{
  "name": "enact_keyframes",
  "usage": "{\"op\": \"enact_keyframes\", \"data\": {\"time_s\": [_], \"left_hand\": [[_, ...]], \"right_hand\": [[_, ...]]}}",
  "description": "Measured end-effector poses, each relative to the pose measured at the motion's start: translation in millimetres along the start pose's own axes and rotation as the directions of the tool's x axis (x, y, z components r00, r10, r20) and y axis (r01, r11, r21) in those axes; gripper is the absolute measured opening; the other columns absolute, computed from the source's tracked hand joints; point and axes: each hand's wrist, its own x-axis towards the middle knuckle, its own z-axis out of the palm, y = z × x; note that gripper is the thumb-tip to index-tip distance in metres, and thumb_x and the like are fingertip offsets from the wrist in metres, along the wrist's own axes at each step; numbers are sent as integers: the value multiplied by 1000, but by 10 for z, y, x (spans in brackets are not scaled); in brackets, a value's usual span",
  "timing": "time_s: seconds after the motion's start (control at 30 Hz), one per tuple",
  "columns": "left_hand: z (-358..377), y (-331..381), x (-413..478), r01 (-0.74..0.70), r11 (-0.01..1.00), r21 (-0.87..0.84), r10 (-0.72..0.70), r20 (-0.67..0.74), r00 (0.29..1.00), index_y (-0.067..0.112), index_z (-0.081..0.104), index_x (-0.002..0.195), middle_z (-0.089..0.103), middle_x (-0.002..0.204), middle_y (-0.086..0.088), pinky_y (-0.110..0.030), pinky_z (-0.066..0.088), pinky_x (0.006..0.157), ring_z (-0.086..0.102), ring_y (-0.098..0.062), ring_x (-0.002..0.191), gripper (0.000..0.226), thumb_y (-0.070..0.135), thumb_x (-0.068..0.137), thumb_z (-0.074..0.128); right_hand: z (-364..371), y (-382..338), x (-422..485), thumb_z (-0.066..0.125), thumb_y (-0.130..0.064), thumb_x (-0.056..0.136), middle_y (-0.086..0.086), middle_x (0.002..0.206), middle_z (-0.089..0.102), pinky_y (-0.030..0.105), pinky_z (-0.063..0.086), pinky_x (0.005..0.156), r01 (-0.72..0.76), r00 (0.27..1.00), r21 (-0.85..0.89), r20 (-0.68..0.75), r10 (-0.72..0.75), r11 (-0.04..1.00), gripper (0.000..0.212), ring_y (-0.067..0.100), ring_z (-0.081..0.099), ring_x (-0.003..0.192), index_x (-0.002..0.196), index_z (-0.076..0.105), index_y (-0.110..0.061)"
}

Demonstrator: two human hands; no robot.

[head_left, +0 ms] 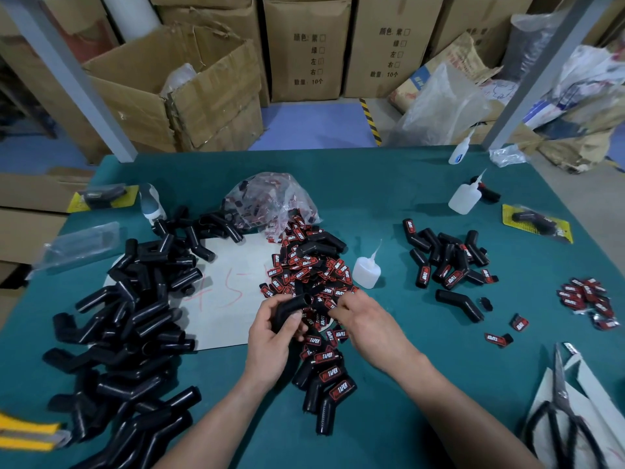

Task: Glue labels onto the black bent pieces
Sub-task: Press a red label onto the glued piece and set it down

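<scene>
My left hand (pixel 270 336) grips a black bent piece (pixel 293 306) above the green table, its open end pointing up and right. My right hand (pixel 363 319) reaches with curled fingers into the heap of red-and-black labels (pixel 306 269); whether it pinches a label is hidden. A small glue bottle (pixel 367 270) stands just right of the heap. A big pile of bare black bent pieces (pixel 128 319) lies to the left. Labelled pieces (pixel 329 384) lie in front of my hands, and more labelled pieces (pixel 446 257) sit to the right.
A plastic bag of labels (pixel 270 198) sits behind the heap. Two more glue bottles (pixel 465 198) stand at the back right. Scissors (pixel 561 411) lie at the right front. A smaller label pile (pixel 588 299) is near the right edge. Cardboard boxes (pixel 182 93) stand beyond the table.
</scene>
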Motion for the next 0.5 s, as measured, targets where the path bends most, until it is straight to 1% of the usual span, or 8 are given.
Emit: {"op": "enact_keyframes", "data": {"time_s": [0.07, 0.17, 0.2, 0.3, 0.33, 0.4, 0.43, 0.5], "left_hand": [[-2, -11, 4, 0, 1000, 14, 0, 6, 1000, 38, 68, 116, 72, 87, -1, -26, 57, 67, 69, -19, 73, 32, 37, 84, 75], [-12, -34, -7, 14, 999, 31, -14, 4, 1000, 42, 67, 124, 74, 93, 1, -26, 57, 70, 69, -18, 76, 39, 36, 87, 75], [-8, -32, -12, 11, 999, 31, -11, 3, 1000, 43, 64, 129, 74, 95, 1, -26, 57, 70, 68, -18, 77, 43, 32, 89, 74], [6, -22, -36, -42, 999, 6, 42, 6, 999, 38, 55, 137, 70, 97, -2, -27, 55, 65, 66, -20, 74, 50, 27, 92, 72], [11, -17, -46, -60, 998, 12, 60, 3, 998, 39, 55, 133, 69, 95, -4, -27, 54, 64, 66, -20, 73, 47, 31, 91, 73], [23, -20, -69, -73, 996, 56, 74, -13, 997, 41, 60, 122, 71, 94, -4, -25, 55, 65, 68, -17, 74, 38, 38, 87, 75], [29, -27, -79, -76, 994, 80, 78, -21, 997, 43, 63, 118, 73, 97, -1, -26, 56, 68, 70, -15, 77, 35, 40, 86, 75], [33, -39, -83, -92, 987, 128, 97, -31, 995, 44, 67, 117, 74, 112, 5, -37, 59, 84, 72, -16, 97, 34, 41, 84, 75]], "right_hand": [[-21, -20, 19, 58, 4, 93, 6, 110, 60, 37, 54, 79, -44, 995, 154, -80, 57, 987, 30, 23, 56, 101, 117, 70, -9], [-19, -48, 15, 65, -1, 94, 1, 107, 62, 16, 51, 82, -58, 956, 368, -246, 157, 928, 16, 12, 62, 94, 107, 72, -7], [-18, -52, 21, 65, -2, 93, -2, 105, 62, 13, 48, 84, -68, 940, 430, -274, 201, 900, 13, 7, 61, 94, 104, 72, -7], [-19, -61, 41, 69, -4, 93, -7, 101, 64, 14, 48, 82, -99, 897, 629, -279, 343, 771, 13, 6, 63, 93, 104, 74, -10], [-27, -66, 50, 70, -6, 92, -8, 100, 66, 15, 50, 80, -113, 884, 705, -251, 395, 700, 14, 8, 65, 91, 103, 75, -12], [-29, -62, 60, 72, -8, 90, -7, 96, 70, 21, 53, 76, -138, 845, 866, -150, 513, 480, 16, 10, 67, 86, 99, 78, -20], [-17, -64, 61, 73, -9, 90, -3, 92, 72, 21, 54, 74, -139, 818, 924, -94, 567, 355, 17, 9, 68, 81, 96, 77, -24], [47, -97, 65, 71, -7, 91, 4, 83, 75, 19, 54, 69, -99, 769, 982, -26, 638, 160, 17, 10, 69, 73, 96, 75, -22]]}}
